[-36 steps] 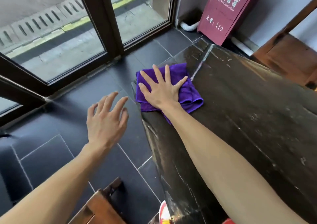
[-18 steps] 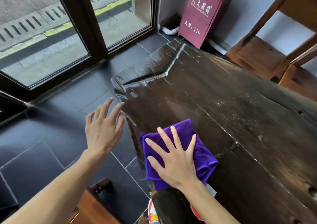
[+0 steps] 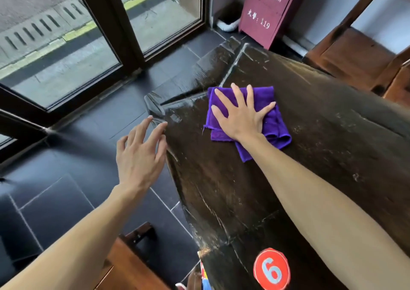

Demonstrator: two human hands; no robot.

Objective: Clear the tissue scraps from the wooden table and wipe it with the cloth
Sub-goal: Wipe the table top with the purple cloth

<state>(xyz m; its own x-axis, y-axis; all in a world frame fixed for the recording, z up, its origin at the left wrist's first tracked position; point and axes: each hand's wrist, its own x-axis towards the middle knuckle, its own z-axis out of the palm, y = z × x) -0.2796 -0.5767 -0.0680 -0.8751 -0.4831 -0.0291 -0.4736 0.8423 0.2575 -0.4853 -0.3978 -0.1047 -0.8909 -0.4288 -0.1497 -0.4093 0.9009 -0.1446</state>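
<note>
The right hand (image 3: 240, 114) lies flat, fingers spread, pressing the folded purple cloth (image 3: 273, 121) onto the dark wooden counter (image 3: 321, 156) near its far left corner; the left hand (image 3: 139, 156) hovers open and empty just off the counter's left edge. No tissue scraps are visible on the counter. Risk: the cloth is pinned by palm pressure only, so a stroke toward the notched corner could carry it over the edge or snag it.

Red round sticker (image 3: 271, 268) with "6" at near table edge. Maroon box (image 3: 269, 12) marked "119" against far wall. Wooden chair (image 3: 355, 54) far right. Dark floor tiles (image 3: 73, 201), glass doors (image 3: 55, 45).
</note>
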